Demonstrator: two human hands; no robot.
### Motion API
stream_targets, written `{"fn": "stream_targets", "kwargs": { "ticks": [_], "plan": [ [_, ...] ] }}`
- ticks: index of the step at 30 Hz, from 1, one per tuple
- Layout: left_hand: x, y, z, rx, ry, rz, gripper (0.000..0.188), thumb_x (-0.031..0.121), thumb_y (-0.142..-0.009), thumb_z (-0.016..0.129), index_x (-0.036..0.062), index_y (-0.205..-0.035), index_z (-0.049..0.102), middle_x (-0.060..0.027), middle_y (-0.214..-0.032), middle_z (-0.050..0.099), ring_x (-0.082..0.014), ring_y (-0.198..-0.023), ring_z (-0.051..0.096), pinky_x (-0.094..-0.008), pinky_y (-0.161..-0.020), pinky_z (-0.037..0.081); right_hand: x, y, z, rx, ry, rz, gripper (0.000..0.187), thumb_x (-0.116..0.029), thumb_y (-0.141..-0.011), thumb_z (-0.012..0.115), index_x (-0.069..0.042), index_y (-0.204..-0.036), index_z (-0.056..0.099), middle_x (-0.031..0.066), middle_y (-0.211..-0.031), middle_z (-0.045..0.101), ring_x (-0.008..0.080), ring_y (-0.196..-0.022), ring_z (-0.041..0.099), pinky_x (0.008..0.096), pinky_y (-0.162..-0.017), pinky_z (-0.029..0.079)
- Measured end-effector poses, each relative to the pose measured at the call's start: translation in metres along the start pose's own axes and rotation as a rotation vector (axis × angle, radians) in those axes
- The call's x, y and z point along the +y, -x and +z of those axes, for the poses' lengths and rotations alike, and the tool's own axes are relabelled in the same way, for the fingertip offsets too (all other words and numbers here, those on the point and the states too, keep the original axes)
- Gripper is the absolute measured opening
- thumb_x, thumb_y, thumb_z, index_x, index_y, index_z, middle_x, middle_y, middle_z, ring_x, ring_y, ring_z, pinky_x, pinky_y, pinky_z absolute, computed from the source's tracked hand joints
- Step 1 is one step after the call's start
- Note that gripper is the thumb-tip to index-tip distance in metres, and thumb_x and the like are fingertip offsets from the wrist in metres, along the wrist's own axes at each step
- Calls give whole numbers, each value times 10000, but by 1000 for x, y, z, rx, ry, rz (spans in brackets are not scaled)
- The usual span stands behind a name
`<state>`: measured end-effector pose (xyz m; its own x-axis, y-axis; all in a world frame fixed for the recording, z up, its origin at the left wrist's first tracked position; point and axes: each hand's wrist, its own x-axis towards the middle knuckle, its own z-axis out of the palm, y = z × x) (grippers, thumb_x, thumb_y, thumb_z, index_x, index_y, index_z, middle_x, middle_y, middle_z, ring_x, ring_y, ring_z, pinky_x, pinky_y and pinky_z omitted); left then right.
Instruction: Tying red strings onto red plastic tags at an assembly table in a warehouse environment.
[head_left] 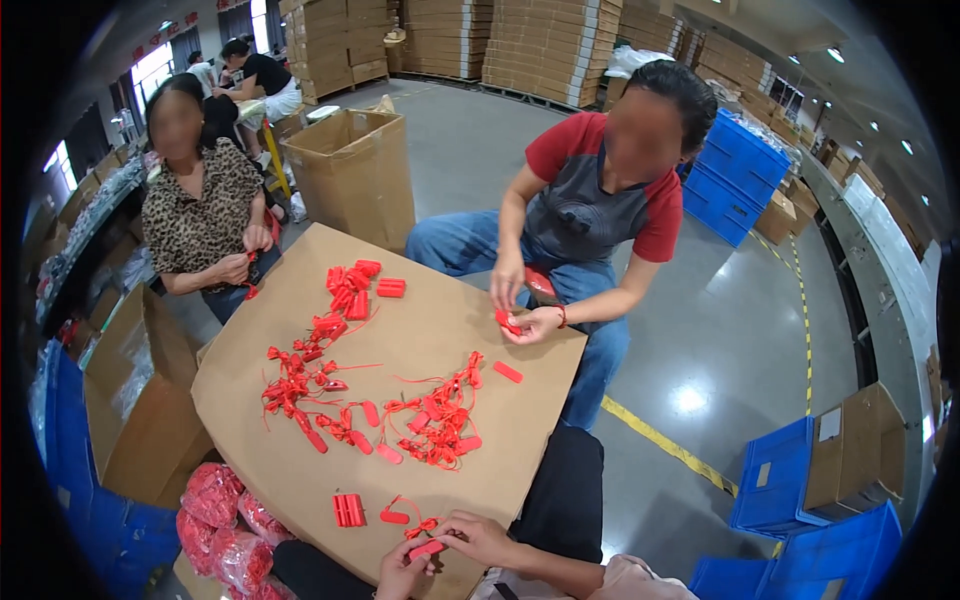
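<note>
At the near edge of the cardboard-topped table (270,470), my left hand (402,572) is closed on a small flat red strip (428,549) with rounded ends. My right hand (480,538) is pinched at the strip's right end; what lies between its fingertips is too small to make out. Just beyond my fingers sits a knotted red cord (424,527), and a loose red strip (394,517) with a thin cord lies to its left. Further left is a bundle of red strips (349,510) lying side by side.
Two heaps of red corded strips (436,418) (310,375) spread over the table. Across from me, a co-worker (620,190) handles a red piece; another (195,200) works at the left. Red-filled plastic bags (212,495) are beside my left leg. Blue crates (775,480) stand at right.
</note>
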<state>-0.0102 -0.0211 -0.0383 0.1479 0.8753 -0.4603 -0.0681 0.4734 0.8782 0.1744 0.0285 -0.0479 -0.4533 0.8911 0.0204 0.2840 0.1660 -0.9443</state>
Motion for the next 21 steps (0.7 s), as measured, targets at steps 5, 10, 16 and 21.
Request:
{"fn": "stream_targets", "kwargs": {
  "ticks": [5, 10, 16, 21],
  "plan": [
    [3, 13, -2, 49, 44, 17, 320, 5, -859, 495, -23, -1178, 487, -61, -855, 606, -108, -710, 582, -233, -671, 493, -13, 3, 3, -81, 105, -126, 116, -170, -828, 574, -72, -886, 586, 59, -821, 549, 183, -701, 578, 289, -599, 455],
    [-13, 17, 7, -52, 86, 61, 263, 6, -880, 435, -21, -1138, 479, -56, -788, 590, -113, -691, 575, -238, -668, 480, -18, 27, 1, 28, -9, -71, 89, -95, -794, 619, -41, -865, 618, 76, -786, 557, 175, -659, 549, 274, -585, 449],
    [13, 24, 6, 14, 194, 155, 164, 5, -874, 433, 7, -1015, 517, -39, -762, 572, -112, -649, 556, -246, -626, 471, -31, 16, -8, -18, 170, -118, 87, -108, -811, 585, -26, -825, 608, 123, -765, 578, 256, -713, 569, 332, -654, 457],
    [36, 19, 5, 10, 211, 161, 259, 19, -883, 431, -30, -1135, 472, -70, -892, 591, -116, -740, 591, -248, -706, 493, -68, -7, -24, 78, 189, -242, 79, -25, -730, 619, -41, -804, 596, 90, -741, 546, 261, -641, 505, 356, -607, 408]
  ]
}}
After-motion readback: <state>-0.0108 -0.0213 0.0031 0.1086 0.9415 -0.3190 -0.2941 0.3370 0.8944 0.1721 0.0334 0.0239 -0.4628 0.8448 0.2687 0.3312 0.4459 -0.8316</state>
